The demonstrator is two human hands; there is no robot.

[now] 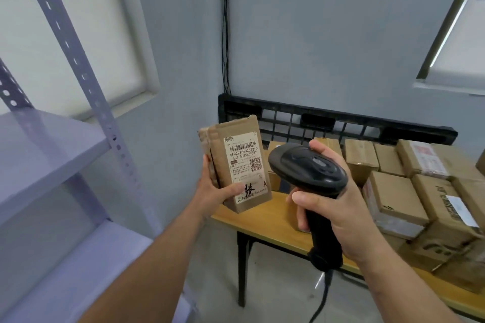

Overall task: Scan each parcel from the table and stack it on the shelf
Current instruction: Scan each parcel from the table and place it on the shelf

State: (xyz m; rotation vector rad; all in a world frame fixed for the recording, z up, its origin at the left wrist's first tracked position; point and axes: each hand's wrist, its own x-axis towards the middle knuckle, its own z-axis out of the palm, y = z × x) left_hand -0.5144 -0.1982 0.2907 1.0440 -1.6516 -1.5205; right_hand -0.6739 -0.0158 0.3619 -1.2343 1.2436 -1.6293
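A small brown parcel (236,162) is gripped by the left hand (214,187) at the centre of the frame. It is held upright, with the thumb pressed across the lower part of its white label (245,165) and the fingers curled round its left side. The label, printed with a barcode and a QR code, is turned towards the camera. Just right of it, a black scanner (309,168) is held by the right hand (333,207), whose fingers are wrapped round the handle, one digit raised beside the head. The scanner's head is set close to the parcel's right edge; whether they touch cannot be told. A cable (321,301) is seen hanging from the handle's base towards the bottom edge. Below and behind both hands, a wooden table (265,220) is placed against the wall, and many cardboard parcels (393,196) are piled on its right part. A black plastic grid (336,123) is stood against the wall behind them. At the left of the frame, the grey metal shelf (52,144) is seen, with a perforated upright.
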